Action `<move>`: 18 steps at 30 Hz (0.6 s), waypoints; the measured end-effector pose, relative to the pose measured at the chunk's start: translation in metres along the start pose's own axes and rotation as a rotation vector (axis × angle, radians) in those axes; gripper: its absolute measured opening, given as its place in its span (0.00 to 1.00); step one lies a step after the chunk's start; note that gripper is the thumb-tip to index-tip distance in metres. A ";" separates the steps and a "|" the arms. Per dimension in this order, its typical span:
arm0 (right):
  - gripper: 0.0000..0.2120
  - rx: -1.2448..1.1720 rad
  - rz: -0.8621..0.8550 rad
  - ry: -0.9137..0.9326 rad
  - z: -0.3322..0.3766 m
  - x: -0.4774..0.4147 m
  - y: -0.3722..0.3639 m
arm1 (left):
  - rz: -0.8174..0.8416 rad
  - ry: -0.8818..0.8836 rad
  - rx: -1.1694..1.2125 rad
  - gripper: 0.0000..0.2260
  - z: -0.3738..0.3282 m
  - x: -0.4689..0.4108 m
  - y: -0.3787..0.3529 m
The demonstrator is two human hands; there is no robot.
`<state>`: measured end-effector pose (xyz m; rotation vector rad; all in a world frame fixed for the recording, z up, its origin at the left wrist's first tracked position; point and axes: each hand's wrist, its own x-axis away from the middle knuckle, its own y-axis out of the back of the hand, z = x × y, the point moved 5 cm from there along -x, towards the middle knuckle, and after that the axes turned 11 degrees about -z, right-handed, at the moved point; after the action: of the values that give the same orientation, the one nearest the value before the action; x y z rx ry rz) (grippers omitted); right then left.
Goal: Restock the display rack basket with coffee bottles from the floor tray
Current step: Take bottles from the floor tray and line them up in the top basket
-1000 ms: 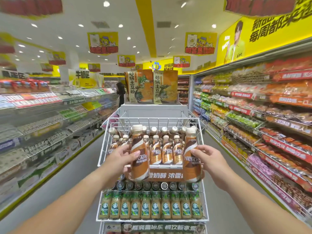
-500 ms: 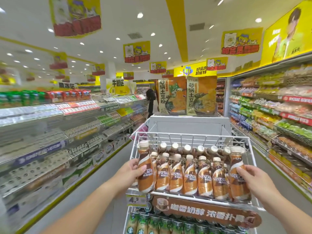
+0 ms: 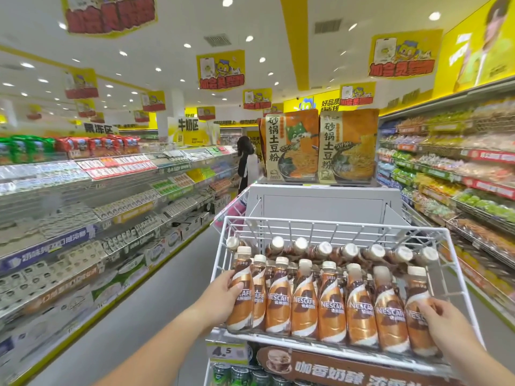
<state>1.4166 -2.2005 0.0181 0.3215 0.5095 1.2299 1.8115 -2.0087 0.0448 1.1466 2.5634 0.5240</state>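
My left hand [image 3: 223,295] gripped the front row's leftmost coffee bottle [image 3: 243,312], my right hand [image 3: 443,323] the rightmost bottle [image 3: 415,293], both upright in the white wire basket [image 3: 334,222]; grey aisle floor [image 3: 156,296] ran between stocked shelves [image 3: 111,190].

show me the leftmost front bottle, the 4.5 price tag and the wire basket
leftmost front bottle [image 3: 245,310], head view, lower label
4.5 price tag [image 3: 228,351], head view, printed number
wire basket [image 3: 334,223], head view, back top rim

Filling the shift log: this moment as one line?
left hand grips leftmost bottle | right hand grips rightmost bottle | both upright in basket
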 end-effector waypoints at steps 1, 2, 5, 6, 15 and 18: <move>0.18 0.004 0.006 0.007 0.000 -0.001 -0.002 | -0.017 0.005 -0.010 0.17 0.003 -0.003 0.000; 0.19 0.005 0.011 0.011 0.002 0.000 -0.003 | -0.019 0.012 -0.034 0.18 0.004 -0.005 0.000; 0.19 0.005 0.016 0.028 0.003 -0.004 -0.008 | -0.041 0.038 -0.054 0.19 0.007 -0.008 -0.003; 0.19 0.017 0.010 0.033 0.002 -0.004 -0.008 | -0.051 0.040 -0.057 0.19 0.009 -0.009 -0.004; 0.25 0.321 -0.089 0.265 -0.003 -0.021 -0.016 | -0.129 0.023 -0.198 0.18 0.005 -0.007 -0.011; 0.05 0.398 -0.114 0.308 -0.004 -0.018 -0.017 | -0.166 -0.021 -0.256 0.18 0.006 -0.005 -0.013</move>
<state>1.4239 -2.2232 0.0099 0.4346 1.0311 1.0664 1.8082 -2.0189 0.0342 0.8401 2.4572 0.7676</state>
